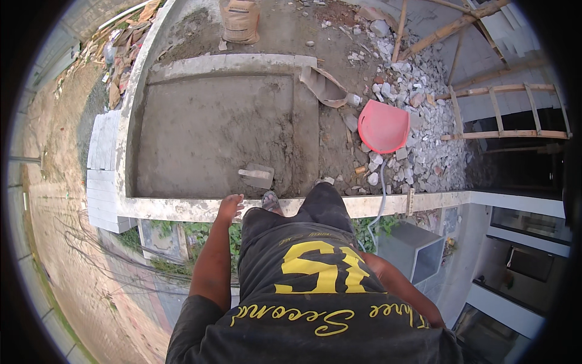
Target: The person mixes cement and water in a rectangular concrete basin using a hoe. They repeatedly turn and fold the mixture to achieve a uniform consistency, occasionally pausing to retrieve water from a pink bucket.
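Trowel lies flat on the smoothed wet cement slab, just ahead of the left hand and slightly to its right, untouched. Left hand rests on the pale concrete ledge, fingers spread loosely, gripping nothing. Right hand is out of view, hidden behind the torso; only the forearm shows at lower right, so its state cannot be told. A sandalled foot sits on the ledge just right of the hand.

Judgement: a pause in smoothing the screed, tool set down, body braced on the edge. Picking the trowel up again calls for a short forward reach over the ledge without pressing into the fresh surface.

Further right: a red plastic basin on broken rubble, a wooden ladder beyond. A cement sack stands far ahead.
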`<state>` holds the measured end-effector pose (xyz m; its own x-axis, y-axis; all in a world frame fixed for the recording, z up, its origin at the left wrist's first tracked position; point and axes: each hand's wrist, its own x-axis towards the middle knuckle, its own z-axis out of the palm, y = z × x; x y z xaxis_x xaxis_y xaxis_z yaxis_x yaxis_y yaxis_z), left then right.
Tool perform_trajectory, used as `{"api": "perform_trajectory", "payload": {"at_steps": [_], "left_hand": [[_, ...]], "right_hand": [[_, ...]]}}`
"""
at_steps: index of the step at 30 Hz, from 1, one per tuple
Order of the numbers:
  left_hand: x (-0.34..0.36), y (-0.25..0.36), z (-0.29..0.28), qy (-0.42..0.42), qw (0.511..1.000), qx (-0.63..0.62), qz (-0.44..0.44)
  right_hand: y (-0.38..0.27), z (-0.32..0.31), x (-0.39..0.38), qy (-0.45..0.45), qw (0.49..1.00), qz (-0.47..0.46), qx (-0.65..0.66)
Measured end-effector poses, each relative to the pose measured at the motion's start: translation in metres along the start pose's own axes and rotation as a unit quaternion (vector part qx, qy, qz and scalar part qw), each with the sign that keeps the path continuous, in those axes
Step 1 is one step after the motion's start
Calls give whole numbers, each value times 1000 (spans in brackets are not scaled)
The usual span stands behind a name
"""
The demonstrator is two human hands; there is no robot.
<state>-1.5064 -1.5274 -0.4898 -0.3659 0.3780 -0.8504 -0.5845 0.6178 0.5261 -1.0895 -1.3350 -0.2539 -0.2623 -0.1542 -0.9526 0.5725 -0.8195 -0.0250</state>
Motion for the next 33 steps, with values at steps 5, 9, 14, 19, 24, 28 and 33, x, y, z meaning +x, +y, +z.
{"api": "perform_trajectory", "payload": {"at_steps": [5, 9, 14, 19, 24, 28, 33], "left_hand": [[14, 2, 7, 5, 999, -50, -12], [29, 18, 19, 40, 996, -74, -10], [77, 56, 64, 87, 995, -30, 30], [129, 59, 134, 236, 962, 134, -11], [150, 57, 174, 419, 882, 175, -128], [153, 89, 189, 461, 792, 374, -140], [173, 108, 202, 482, 737, 448, -153]], "right_hand": [[-40, 11, -28, 99, 974, 7, -203], [-70, -28, 0, 142, 941, -7, -308], [-180, -57, 38, 151, 884, 17, -441], [-289, -127, 142, 169, 813, -76, -553], [-431, -222, 303, 157, 671, -128, -714], [-550, -276, 443, 213, 621, -84, -749], [-650, -292, 559, 363, 588, -136, -710]]}}
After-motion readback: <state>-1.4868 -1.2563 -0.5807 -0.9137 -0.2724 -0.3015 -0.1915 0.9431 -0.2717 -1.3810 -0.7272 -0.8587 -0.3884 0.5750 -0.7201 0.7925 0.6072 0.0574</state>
